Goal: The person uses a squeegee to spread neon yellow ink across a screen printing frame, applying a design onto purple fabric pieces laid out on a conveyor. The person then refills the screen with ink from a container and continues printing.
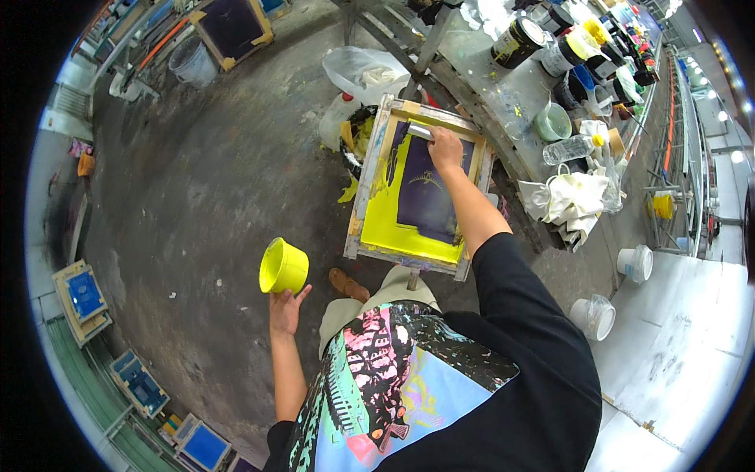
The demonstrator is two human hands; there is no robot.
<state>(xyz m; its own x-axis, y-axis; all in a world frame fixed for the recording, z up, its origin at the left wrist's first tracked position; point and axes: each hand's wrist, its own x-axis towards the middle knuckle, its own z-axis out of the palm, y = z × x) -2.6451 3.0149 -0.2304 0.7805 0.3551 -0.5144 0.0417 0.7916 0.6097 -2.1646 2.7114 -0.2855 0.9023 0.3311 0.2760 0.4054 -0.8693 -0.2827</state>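
My left hand (284,313) holds a bright yellow tub (292,267) from below, tilted with its mouth turned to the left, out over the floor. My right hand (446,149) is closed round a pale, flat scraper (420,131) near the far end of a screen printing frame (359,206). Bright yellow ink (377,220) coats the left side and near end of its mesh. A dark purple panel (425,200) with a fine light design fills the middle. The scraper's far edge lies at the panel's top; my fingers hide part of its handle.
A stained worktable (487,94) at the upper right bears ink cans (519,41), a clear bottle (572,149) and crumpled white cloths (570,197). Beyond the frame lies a clear plastic bag (354,69). White buckets (594,317) stand at the right; more screens (86,295) lean at the left.
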